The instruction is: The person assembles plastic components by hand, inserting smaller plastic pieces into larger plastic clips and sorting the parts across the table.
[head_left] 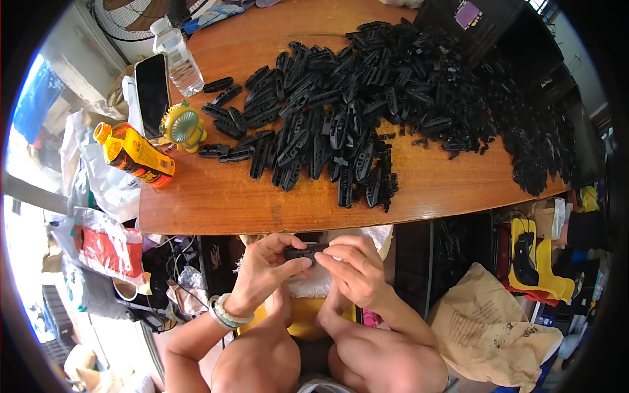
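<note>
Yellow-and-orange plastic marks the drink bottle (141, 157) at the left edge of your tabletop (452, 187); beside it are a dark-screened phone (152, 92), a small green-and-yellow gadget (183, 126) and a clear bottle (180, 62), probably grouped there so they stay out of your working space. Next come the long black parts, a few apart at the left, then heaped in a broad pile (314, 131), likely for an easy reach. Farther right, smaller black pieces lie in a heap (540, 150), perhaps kept apart as a different kind.

Below the near edge, your left hand (265, 265) pinches the left end of one black part (301, 253) between thumb and bent fingers, seemingly to steady it. Your right hand (357, 268) is nearly closed, its fingertips gripping the right end, perhaps for finer work. You hold the part level above your lap; whether a second small piece sits under those fingertips, I cannot tell.
</note>
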